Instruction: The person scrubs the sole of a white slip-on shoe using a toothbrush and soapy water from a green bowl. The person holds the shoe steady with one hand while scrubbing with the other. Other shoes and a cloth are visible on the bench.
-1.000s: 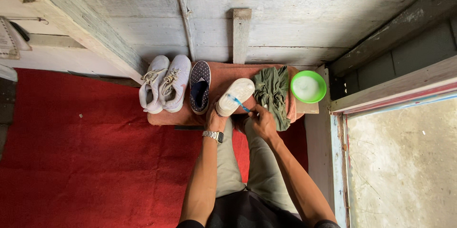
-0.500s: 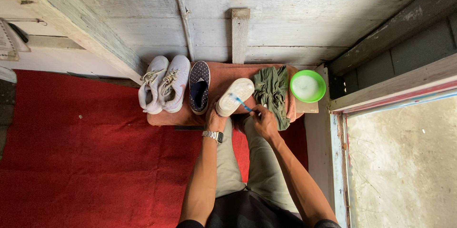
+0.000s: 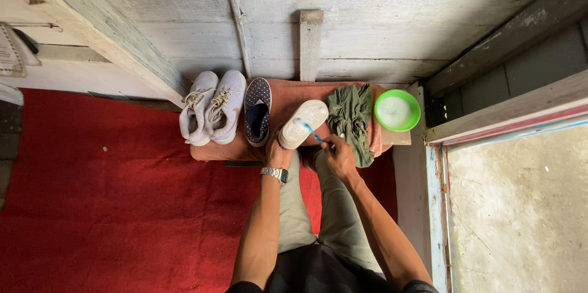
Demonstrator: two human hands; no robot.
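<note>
A red carpet [image 3: 110,207] is covering the floor on the left, running up to a weathered plank wall [image 3: 367,17] that is closing off the far side. Against that wall a low tabletop [image 3: 288,100] draped in reddish cloth is carrying everything. A pair of pale lace-up sneakers [image 3: 211,112] is sitting at its left end, touching each other, and just beside them a dark dotted slip-on shoe [image 3: 258,109] is lying with its opening up. A crumpled green cloth [image 3: 350,118] is lying right of centre, between the hands and a green bowl [image 3: 397,110] of whitish liquid at the right end.

The left hand [image 3: 277,153], a watch on its wrist, is closing around the heel of a white-soled shoe [image 3: 303,123] turned sole up and tilted, between the slip-on and the green cloth. The right hand [image 3: 337,152] is pinching a blue toothbrush [image 3: 311,132], its head resting on the sole; the grip is tight around the handle, overlapping the cloth's edge.
</note>
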